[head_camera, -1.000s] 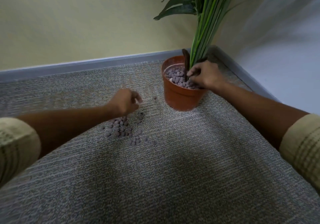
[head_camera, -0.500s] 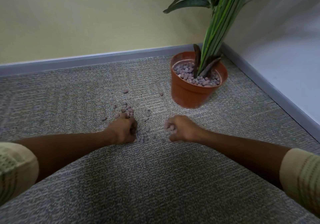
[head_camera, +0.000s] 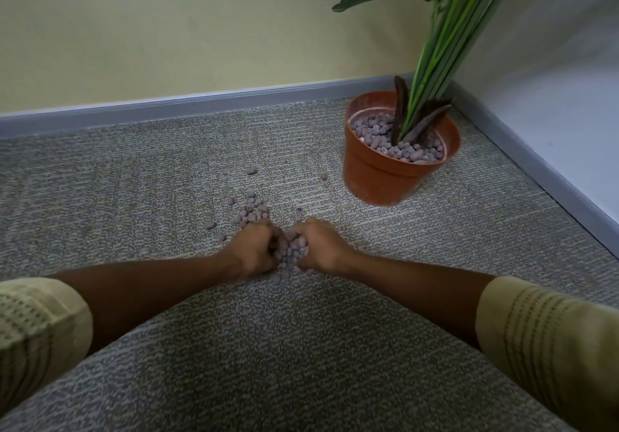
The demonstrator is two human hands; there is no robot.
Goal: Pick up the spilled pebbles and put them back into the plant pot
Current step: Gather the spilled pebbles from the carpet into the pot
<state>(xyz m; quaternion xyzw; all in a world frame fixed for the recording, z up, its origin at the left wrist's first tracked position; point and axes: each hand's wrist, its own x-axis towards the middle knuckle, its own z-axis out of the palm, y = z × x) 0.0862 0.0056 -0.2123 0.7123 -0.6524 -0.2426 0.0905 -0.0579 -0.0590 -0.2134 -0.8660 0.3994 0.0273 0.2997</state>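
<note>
View: head camera, looking forward and down at a carpeted floor corner.
Left hand: left hand (head_camera: 253,251) rests low on the carpet (head_camera: 301,348), fingers curled inward around part of a heap of pebbles, knuckles facing the camera.
Right hand: right hand (head_camera: 321,247) sits just beside the left one, fingers likewise curled around the same heap from the opposite side; both hands cup the heap between them.
Gathered pebbles: gathered pebbles (head_camera: 290,255) fill the gap between the two hands, with a few lying on the carpet at the near edge of the heap.
Loose pebbles: loose pebbles (head_camera: 251,214) lie in a small cluster on the carpet just beyond the left hand; single stones lie farther out, one at the far left of the cluster and one near the base of the pot.
Plant pot: plant pot (head_camera: 378,177), orange-brown, stands tilted on the carpet in the corner, well apart from the hands, to their far right.
Pot contents: a layer of the same grey-purple pebbles covers the inside surface; plant stems (head_camera: 435,53), green, rise from the middle toward the upper right, with dark brown sheaths at their base.
Sleeves: pale patterned sleeves (head_camera: 549,341) are pushed up on both forearms, at the lower corners of the view.
Surroundings: grey baseboard (head_camera: 201,105) runs along a yellow wall (head_camera: 167,30) at the back.
</note>
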